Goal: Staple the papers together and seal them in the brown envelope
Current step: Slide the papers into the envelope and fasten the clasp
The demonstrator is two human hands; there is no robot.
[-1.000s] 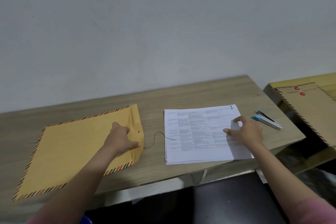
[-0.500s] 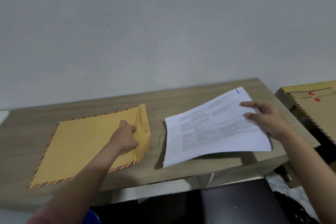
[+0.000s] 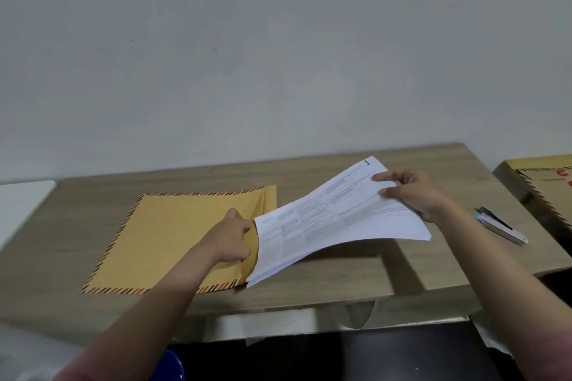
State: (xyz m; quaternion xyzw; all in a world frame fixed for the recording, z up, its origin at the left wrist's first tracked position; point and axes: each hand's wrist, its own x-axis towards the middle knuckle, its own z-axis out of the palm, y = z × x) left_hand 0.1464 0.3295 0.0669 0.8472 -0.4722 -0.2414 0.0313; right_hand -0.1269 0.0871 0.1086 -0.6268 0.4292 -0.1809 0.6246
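Two hands share this feed. On the left, the brown envelope (image 3: 173, 235) lies flat on the table (image 3: 340, 272); the left hand (image 3: 230, 237) grips its mouth edge, fingers curled at the opening. Next, the papers (image 3: 334, 223) slope down from the right hand (image 3: 411, 193), which pinches their far end, the low edge meeting the mouth. Risk: if the mouth sags shut, the sheets could buckle or fan out. Farthest right, the stapler (image 3: 501, 226) lies well apart.
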